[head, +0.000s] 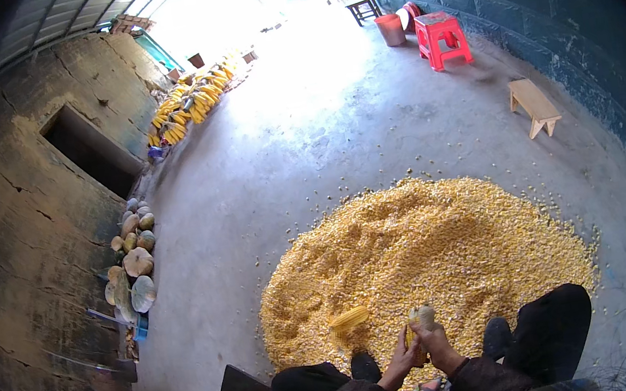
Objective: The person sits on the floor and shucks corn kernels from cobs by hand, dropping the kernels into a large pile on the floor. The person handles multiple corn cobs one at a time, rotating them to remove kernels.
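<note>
My left hand [401, 359] holds an ear of corn [411, 336] upright above the near edge of a wide heap of loose corn kernels [427, 239]. My right hand [437, 347] is beside it, closed around a pale corncob [426, 315] whose rounded end shows above the fingers. The two hands meet, and cob and ear are side by side; whether they touch is hard to tell. Another yellow ear of corn [349, 319] lies on the heap to the left of my hands. My knees and dark shoes are on either side.
Pumpkins and gourds [138, 262] line the cracked left wall. Farther back lies a pile of yellow corn ears [197, 100]. Toward the right wall are a low wooden bench [535, 101], a red plastic stool [441, 36], a red bucket [390, 30] and a dark chair [363, 5].
</note>
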